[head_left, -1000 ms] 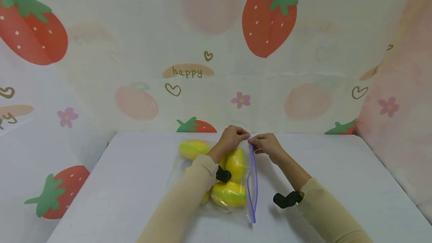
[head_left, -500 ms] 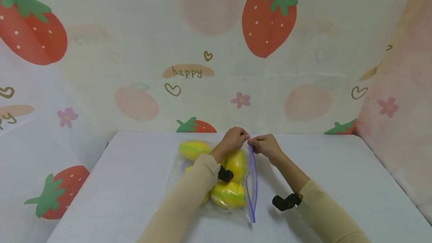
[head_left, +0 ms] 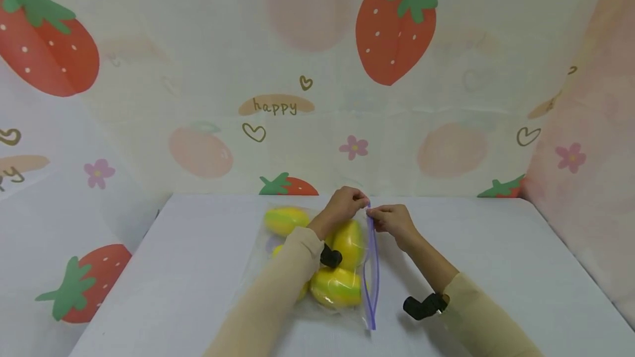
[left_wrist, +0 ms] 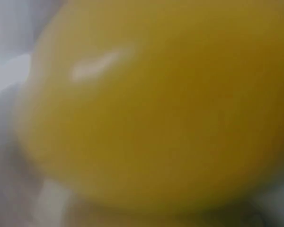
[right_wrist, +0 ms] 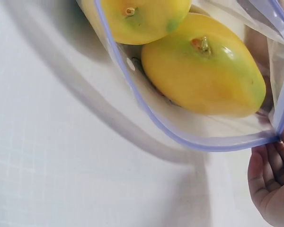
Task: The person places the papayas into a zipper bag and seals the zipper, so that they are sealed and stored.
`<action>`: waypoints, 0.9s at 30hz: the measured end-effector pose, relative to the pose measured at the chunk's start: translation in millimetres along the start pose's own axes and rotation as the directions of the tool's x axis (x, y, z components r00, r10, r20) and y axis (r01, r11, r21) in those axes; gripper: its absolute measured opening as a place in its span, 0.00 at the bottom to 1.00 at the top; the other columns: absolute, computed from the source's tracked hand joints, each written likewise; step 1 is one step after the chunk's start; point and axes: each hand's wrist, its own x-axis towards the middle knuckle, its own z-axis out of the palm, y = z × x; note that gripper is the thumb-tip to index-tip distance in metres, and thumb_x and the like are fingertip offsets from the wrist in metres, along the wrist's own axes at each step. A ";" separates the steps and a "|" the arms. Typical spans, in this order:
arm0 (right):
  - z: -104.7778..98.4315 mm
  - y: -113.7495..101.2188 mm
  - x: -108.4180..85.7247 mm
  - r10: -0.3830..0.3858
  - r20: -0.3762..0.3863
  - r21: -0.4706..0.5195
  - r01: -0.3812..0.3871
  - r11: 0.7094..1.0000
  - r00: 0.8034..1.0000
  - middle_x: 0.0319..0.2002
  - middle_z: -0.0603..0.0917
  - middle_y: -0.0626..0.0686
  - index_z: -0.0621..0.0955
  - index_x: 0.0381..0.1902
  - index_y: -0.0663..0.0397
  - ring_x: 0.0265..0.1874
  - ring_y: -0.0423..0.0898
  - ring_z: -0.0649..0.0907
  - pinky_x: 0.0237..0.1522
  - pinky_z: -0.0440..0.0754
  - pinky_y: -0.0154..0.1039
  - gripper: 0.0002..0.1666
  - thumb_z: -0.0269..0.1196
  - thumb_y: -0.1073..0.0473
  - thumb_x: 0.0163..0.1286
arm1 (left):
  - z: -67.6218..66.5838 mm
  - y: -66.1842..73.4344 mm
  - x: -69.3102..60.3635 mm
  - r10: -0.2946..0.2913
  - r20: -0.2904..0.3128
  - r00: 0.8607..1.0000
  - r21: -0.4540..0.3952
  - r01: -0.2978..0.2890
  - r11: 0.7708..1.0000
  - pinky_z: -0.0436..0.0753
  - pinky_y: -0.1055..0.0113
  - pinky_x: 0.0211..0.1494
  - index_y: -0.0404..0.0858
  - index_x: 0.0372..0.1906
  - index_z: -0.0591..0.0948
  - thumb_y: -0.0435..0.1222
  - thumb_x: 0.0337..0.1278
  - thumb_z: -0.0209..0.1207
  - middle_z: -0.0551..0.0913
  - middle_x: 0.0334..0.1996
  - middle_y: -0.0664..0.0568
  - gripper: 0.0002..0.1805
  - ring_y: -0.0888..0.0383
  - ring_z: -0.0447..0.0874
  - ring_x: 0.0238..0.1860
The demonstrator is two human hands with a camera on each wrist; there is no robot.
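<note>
A clear zip bag (head_left: 255, 269) lies flat on the table with several yellow-green mangoes (head_left: 337, 289) inside. Its purple zip strip (head_left: 375, 277) runs along the right side, and the two edges stand apart in the middle. At the far end of the strip, my left hand (head_left: 343, 204) pinches the corner. Just beside it, my right hand (head_left: 397, 221) pinches the strip between thumb and fingers. The right wrist view looks into the gaping mouth, where two mangoes (right_wrist: 203, 71) show. One blurred mango (left_wrist: 151, 109) fills the left wrist view. My left forearm hides part of the bag.
The white table (head_left: 198, 247) extends to both sides of the bag. Behind it rises a backdrop cloth (head_left: 317, 147) printed with strawberries, with similar cloth at the sides. A small black camera (head_left: 425, 306) sits on my right wrist, another (head_left: 331, 256) on my left.
My right hand has shifted slightly toward me along the zip strip. The left hand has stayed almost still at the corner, and the mangoes have not moved.
</note>
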 end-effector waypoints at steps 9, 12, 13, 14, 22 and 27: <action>0.4 -2.0 2.8 0.006 0.026 0.036 -0.007 0.999 1.000 0.24 0.84 0.44 0.82 0.46 0.75 0.25 0.38 0.81 0.35 0.84 0.33 0.20 0.65 0.59 0.67 | -5.2 -3.8 1.4 -0.009 0.046 0.999 -0.044 0.011 0.999 0.79 0.62 0.55 0.36 0.45 0.87 0.39 0.67 0.58 0.87 0.44 0.47 0.13 0.54 0.80 0.44; 2.7 -2.1 4.7 0.013 0.019 0.028 -0.013 1.000 1.000 0.24 0.84 0.44 0.82 0.46 0.75 0.25 0.38 0.81 0.34 0.84 0.32 0.20 0.65 0.59 0.66 | -4.1 -3.8 2.0 -0.015 0.034 0.999 -0.008 0.015 1.000 0.79 0.66 0.50 0.36 0.43 0.87 0.38 0.67 0.57 0.87 0.42 0.47 0.12 0.56 0.78 0.40; 3.7 -2.3 5.1 0.012 0.010 0.023 -0.012 1.000 1.000 0.24 0.84 0.44 0.83 0.45 0.74 0.24 0.38 0.81 0.34 0.84 0.31 0.19 0.65 0.59 0.66 | -3.5 -3.6 2.3 -0.017 0.025 1.000 0.005 0.017 1.000 0.78 0.67 0.48 0.36 0.43 0.87 0.38 0.67 0.57 0.87 0.42 0.47 0.12 0.57 0.78 0.39; 4.7 -2.5 5.3 0.009 0.000 0.018 -0.009 1.000 1.000 0.24 0.84 0.44 0.83 0.45 0.74 0.25 0.38 0.81 0.34 0.83 0.31 0.19 0.65 0.59 0.66 | -3.0 -3.0 2.5 -0.020 0.011 1.000 0.020 0.019 1.000 0.77 0.68 0.46 0.36 0.42 0.87 0.38 0.67 0.56 0.88 0.41 0.48 0.12 0.58 0.77 0.38; 14.2 -2.0 -11.1 -0.013 -0.045 -0.036 0.011 0.999 0.999 0.20 0.83 0.44 0.85 0.42 0.71 0.23 0.39 0.78 0.32 0.79 0.31 0.17 0.66 0.58 0.64 | -5.3 -2.5 2.5 -0.109 -0.160 0.981 0.032 0.115 0.993 0.81 0.66 0.47 0.40 0.42 0.88 0.40 0.67 0.56 0.88 0.43 0.50 0.13 0.55 0.83 0.42; 16.5 1.6 -21.5 0.004 -0.008 -0.040 -0.004 0.999 1.000 0.23 0.84 0.47 0.85 0.42 0.72 0.24 0.39 0.79 0.32 0.80 0.31 0.18 0.65 0.58 0.65 | -10.4 -10.0 2.7 -0.155 -0.176 0.972 -0.081 0.143 0.986 0.82 0.63 0.49 0.39 0.46 0.87 0.41 0.69 0.55 0.87 0.45 0.49 0.14 0.55 0.83 0.41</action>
